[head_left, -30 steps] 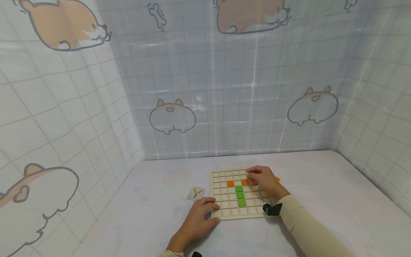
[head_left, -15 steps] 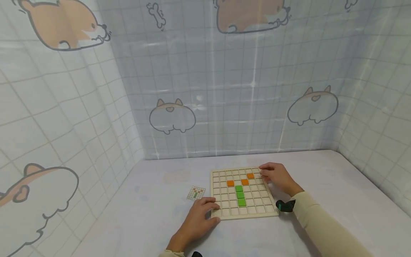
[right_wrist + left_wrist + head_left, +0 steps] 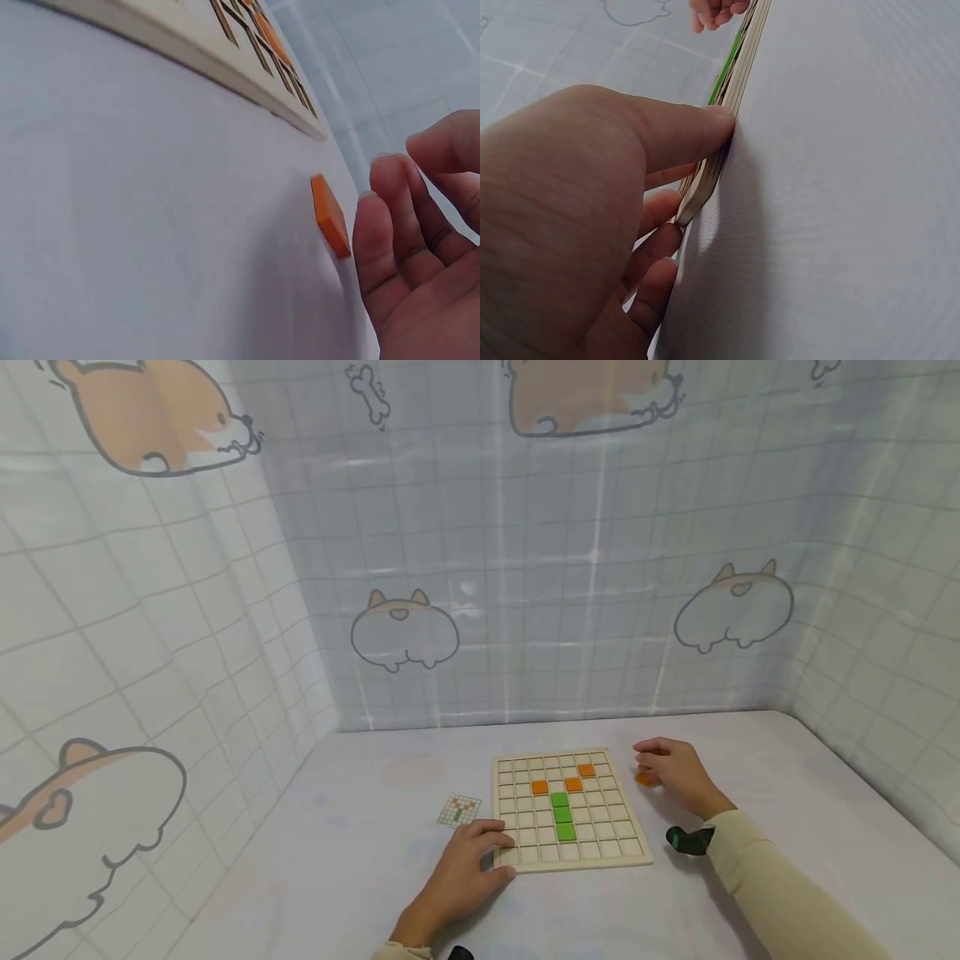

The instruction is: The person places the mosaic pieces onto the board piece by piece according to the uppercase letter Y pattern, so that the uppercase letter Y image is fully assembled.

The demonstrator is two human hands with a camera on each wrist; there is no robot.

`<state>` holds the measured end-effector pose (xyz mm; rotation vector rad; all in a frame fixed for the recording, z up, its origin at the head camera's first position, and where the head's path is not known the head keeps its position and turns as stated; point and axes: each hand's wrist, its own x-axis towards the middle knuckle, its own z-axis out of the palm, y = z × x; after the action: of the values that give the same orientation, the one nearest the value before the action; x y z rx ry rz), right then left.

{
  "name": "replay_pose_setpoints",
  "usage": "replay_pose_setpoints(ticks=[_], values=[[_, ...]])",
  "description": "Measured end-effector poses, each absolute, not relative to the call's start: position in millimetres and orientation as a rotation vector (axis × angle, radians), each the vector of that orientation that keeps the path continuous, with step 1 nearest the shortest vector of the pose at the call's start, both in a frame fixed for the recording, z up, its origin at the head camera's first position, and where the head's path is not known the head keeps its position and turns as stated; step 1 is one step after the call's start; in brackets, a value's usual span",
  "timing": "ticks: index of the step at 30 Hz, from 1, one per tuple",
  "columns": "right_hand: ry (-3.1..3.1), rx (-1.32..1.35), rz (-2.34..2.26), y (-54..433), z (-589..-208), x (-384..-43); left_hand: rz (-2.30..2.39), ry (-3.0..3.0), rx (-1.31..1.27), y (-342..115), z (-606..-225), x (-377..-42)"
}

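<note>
A square wooden grid board (image 3: 600,831) lies on the table. Several green and orange square tiles sit in its cells: a column of green (image 3: 562,815) with orange tiles (image 3: 539,787) above it on either side. My left hand (image 3: 465,870) holds the near left corner of the board, thumb (image 3: 694,135) against the front edge and fingers along the left side. Past the board's right side, my right hand (image 3: 675,771) hovers with loosely bent fingers over a loose orange tile (image 3: 331,217). In the right wrist view that tile lies beside the fingertips, and nothing shows between thumb and fingers.
Left of the board lies a small pattern card (image 3: 459,810) printed with a grid and coloured squares. The white table (image 3: 360,860) is enclosed by hanging sheets (image 3: 525,568) with dog drawings at the back and both sides.
My right hand has left the board's upper right, where an orange tile now shows in a cell, and moved right to the loose orange tile. My left hand stays at the corner.
</note>
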<state>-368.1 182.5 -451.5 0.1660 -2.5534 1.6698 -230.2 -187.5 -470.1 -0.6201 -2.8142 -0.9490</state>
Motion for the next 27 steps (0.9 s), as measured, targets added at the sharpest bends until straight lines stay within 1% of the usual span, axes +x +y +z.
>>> replay_pose_setpoints(ticks=[14, 27], values=[[-2.617, 0.059, 1.596, 194.8, -461.6, -364.9, -0.969, -2.815, -0.622, -186.7, -468.4, -227.7], [-2.786, 0.168, 1.331, 201.0, -466.4, -363.4, -0.924, -2.81, -0.619, -187.4, -469.7, -228.9]])
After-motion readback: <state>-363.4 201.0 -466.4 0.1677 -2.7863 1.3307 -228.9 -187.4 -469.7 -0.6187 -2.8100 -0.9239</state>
